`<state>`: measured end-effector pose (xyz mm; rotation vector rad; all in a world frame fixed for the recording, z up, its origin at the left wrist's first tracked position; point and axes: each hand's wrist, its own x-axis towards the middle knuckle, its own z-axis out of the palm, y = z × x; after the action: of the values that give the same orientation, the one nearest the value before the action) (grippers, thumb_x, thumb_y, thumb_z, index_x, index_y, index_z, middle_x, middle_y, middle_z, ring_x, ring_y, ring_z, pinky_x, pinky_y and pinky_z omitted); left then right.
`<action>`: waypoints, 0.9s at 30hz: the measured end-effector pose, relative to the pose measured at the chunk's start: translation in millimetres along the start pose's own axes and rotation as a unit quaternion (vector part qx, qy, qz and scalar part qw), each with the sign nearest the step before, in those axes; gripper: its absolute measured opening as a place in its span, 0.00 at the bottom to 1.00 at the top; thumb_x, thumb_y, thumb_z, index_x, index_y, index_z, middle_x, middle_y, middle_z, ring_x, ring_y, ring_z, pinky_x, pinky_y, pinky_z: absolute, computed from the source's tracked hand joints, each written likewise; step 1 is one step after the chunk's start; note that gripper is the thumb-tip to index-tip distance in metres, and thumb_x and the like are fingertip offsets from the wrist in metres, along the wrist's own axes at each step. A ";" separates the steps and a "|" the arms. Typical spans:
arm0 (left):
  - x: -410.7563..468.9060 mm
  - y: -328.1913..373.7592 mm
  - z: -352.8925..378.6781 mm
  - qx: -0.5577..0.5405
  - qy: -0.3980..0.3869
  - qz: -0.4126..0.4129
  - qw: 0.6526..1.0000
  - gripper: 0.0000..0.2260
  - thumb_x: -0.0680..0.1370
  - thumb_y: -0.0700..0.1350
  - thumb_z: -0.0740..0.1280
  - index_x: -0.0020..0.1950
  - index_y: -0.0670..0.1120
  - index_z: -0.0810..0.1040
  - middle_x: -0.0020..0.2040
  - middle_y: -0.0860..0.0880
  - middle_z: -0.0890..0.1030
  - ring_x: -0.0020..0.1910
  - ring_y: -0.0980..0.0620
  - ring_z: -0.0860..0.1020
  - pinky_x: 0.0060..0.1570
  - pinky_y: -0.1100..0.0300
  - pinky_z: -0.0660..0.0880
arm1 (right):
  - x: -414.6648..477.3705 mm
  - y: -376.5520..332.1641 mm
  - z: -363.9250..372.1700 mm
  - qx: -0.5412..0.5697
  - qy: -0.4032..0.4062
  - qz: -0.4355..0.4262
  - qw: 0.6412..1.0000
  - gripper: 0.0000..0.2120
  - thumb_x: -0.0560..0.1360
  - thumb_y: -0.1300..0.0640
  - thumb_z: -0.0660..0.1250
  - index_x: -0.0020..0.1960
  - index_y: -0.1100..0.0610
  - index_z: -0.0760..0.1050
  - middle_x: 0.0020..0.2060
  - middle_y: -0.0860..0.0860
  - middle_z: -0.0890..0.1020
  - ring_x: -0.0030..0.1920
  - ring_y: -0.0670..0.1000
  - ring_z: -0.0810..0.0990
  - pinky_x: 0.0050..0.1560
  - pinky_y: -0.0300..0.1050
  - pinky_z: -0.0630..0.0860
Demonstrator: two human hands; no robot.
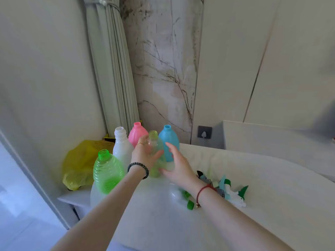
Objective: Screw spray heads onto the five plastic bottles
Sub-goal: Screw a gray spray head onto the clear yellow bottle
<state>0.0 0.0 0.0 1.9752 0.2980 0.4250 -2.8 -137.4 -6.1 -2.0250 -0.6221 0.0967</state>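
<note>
Five open-necked bottles stand on a white table (235, 223): a bright green ribbed bottle (107, 171) nearest left, a white bottle (121, 147), a pink bottle (137, 133), a blue bottle (169, 142) and a pale clear-green bottle (155, 151) in the middle. My left hand (143, 154) is wrapped around the clear-green bottle's upper body. My right hand (177, 163) is beside its lower right with fingers spread, touching or nearly touching it. A heap of spray heads (224, 191) in green, blue and white lies on the table to the right, partly behind my right wrist.
A yellow plastic bag (78, 163) sits left of the bottles on a lower surface. A folded grey curtain (112, 69) and a marble wall panel (163, 69) rise behind. A wall socket (204, 132) is at the back right. The table's left edge drops off near the green bottle.
</note>
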 end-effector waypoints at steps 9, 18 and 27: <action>-43.5 55.0 -9.4 -0.063 -0.013 0.147 0.987 0.26 0.63 0.51 0.75 0.56 0.59 0.67 0.50 0.62 0.75 0.51 0.58 0.77 0.47 0.61 0.76 | -31.3 -19.3 -52.1 0.043 0.020 -0.071 0.996 0.38 0.68 0.57 0.72 0.67 0.34 0.55 0.62 0.37 0.70 0.61 0.38 0.69 0.52 0.27 0.66; -132.8 66.6 48.9 -0.059 -0.192 0.142 0.969 0.26 0.63 0.51 0.76 0.51 0.69 0.65 0.49 0.67 0.74 0.49 0.69 0.75 0.50 0.68 0.74 | -141.2 13.1 -99.6 0.007 0.039 0.002 0.999 0.41 0.60 0.48 0.76 0.64 0.32 0.57 0.55 0.36 0.74 0.52 0.35 0.74 0.45 0.28 0.72; -143.0 41.9 41.4 -0.031 -0.207 0.112 0.971 0.27 0.65 0.51 0.74 0.54 0.68 0.63 0.55 0.67 0.72 0.54 0.65 0.73 0.54 0.64 0.73 | -140.0 29.7 -107.3 0.018 -0.091 0.037 0.995 0.30 0.66 0.57 0.73 0.60 0.35 0.65 0.56 0.38 0.75 0.56 0.37 0.74 0.51 0.31 0.72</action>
<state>-111.2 -107.4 -1.5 1.9881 -0.2025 0.1517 -78.6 -299.4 -0.9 -2.0191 -0.6545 0.3366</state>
